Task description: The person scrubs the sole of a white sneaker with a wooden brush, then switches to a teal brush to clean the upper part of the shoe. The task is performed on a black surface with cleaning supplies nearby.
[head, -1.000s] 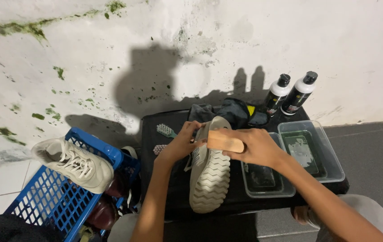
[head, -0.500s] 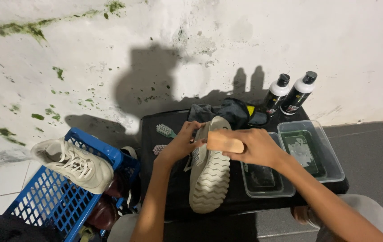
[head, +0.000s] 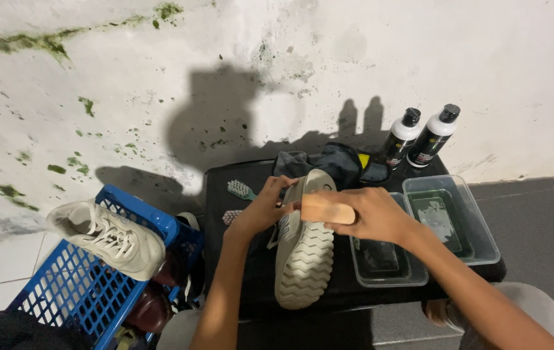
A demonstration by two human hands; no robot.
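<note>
A pale sneaker (head: 303, 259) lies sole up on a black table (head: 225, 188). My left hand (head: 264, 207) grips its side near the toe end. My right hand (head: 371, 214) is shut on a wooden-backed brush (head: 325, 209), which is pressed against the upper part of the sole. Both forearms reach in from the bottom of the view.
Two clear plastic tubs (head: 384, 262) (head: 452, 217) sit right of the shoe. Two black-and-white bottles (head: 401, 136) (head: 433, 136) stand by the wall. A dark cloth (head: 332, 162) and two small brushes (head: 241, 190) lie on the table. A blue crate (head: 95, 285) at left holds a white sneaker (head: 108, 236).
</note>
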